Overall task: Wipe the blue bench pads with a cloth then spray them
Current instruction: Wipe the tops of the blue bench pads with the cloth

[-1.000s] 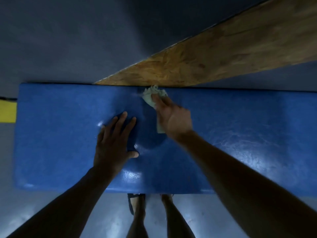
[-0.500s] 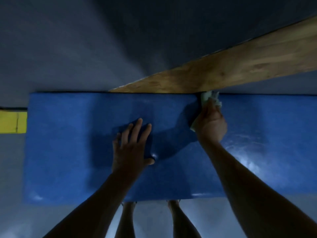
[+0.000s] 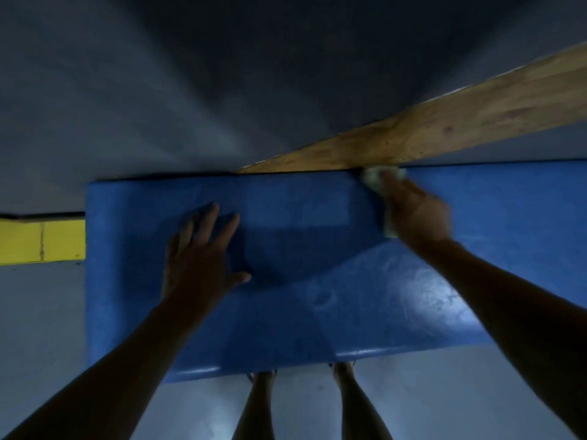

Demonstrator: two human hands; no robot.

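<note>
The right hand [image 3: 416, 211] is blurred, and most of the pale, crumpled cloth [image 3: 373, 177] is hidden beneath it: only a bunched tuft shows past the fingertips and a small corner below the palm. The fingers lie over the cloth and press it onto the far edge of the long blue padded vinyl bench pad [image 3: 317, 312]; whether they curl round the cloth cannot be told. The pad's right end is cut off by the frame. Its surface is smooth and slightly glossy, with faint swirled smears catching light on the near right part, and its corners are rounded. The left hand [image 3: 200, 262] rests flat on the pad, fingers straight and spread, thumb out, holding nothing. A rough, grainy wooden plank [image 3: 460, 128] slants away behind the pad's far edge. A yellow block [image 3: 41, 241] sits just left of the pad. Two bare lower legs [image 3: 260, 404] stand on the grey floor [image 3: 44, 344].
</note>
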